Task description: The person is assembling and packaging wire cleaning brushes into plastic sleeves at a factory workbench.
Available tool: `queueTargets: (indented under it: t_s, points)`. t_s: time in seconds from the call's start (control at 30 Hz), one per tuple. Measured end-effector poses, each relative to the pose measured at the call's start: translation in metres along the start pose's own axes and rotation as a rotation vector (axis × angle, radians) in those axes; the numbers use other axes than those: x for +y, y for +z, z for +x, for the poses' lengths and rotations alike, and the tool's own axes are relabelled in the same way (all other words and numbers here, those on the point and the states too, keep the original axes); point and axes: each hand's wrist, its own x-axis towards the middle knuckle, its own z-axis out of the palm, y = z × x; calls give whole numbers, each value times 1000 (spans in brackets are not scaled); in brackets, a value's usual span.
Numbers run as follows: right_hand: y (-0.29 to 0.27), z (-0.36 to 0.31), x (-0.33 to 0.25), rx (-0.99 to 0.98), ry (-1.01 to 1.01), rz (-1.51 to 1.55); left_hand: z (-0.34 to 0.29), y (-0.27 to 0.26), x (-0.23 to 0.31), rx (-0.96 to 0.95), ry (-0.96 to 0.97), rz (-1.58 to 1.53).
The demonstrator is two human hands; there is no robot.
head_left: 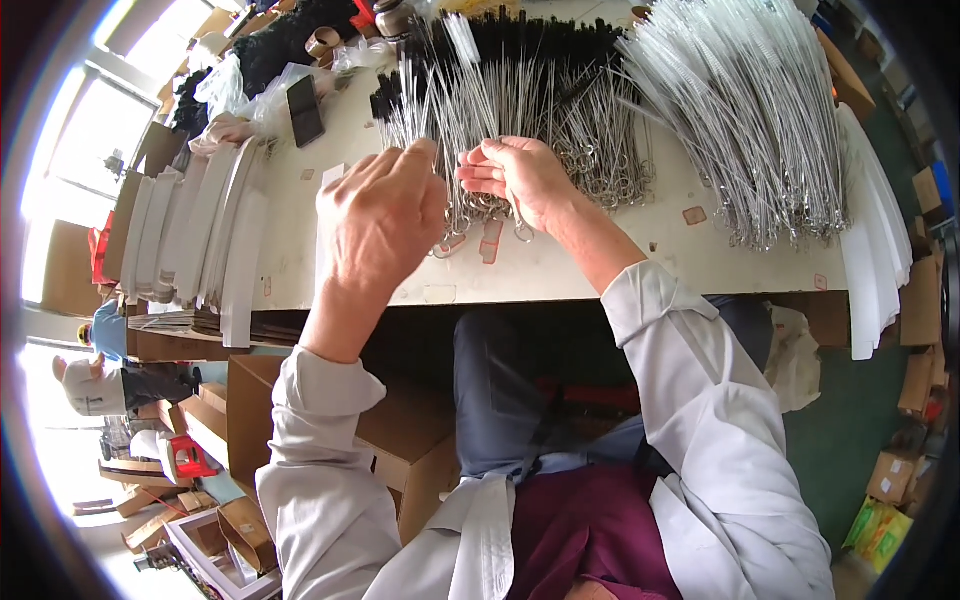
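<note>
With the clock's centre between the two hands, the left hand (380, 220) is bending over from a raised wrist, its back uppermost and its fingers curling under (the fingertips are hiding, so I cannot tell whether it is gripping anything). The right hand (530, 185) is turning its palm inward, fingers bending loosely together; one ringed wire (523, 232) is showing just beneath it, though I cannot tell whether it is being held. On the desk (290, 200), one mass of black-tipped wire brushes (530, 90), too many to count, is lying from twelve to one o'clock. One heap of white-bristled brushes (745, 120) is spreading toward half past two, and one phone (305, 110) is resting at ten.
</note>
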Motion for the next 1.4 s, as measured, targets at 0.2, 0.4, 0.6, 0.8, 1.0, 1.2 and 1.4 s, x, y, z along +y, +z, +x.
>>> queueTargets:
  t_s: [0.2, 0.4, 0.6, 0.8, 1.0, 1.2, 1.4]
  points:
    - [2, -13, 2, 14, -49, -74, -38, 32, 21, -101, 61, -116]
    - [-5, -28, -2, -78, 47, -174, -48, 50, 35, -84, -285, -550]
    - [-8, -32, -10, -99, 33, -223, -63, 56, 46, -130, -652, -593]
    - [-12, -29, -12, -3, 82, -136, -68, 56, 46, -101, -536, -548]
    - [-36, -35, -24, 84, -172, -693, -67, 45, 35, -122, -716, -714]
    - [-6, -42, -45, -78, -130, -310, -58, 34, 33, -29, -510, -649]
    - [-1, -28, -33, -146, 47, -337, -53, 31, 34, -33, -477, -635]
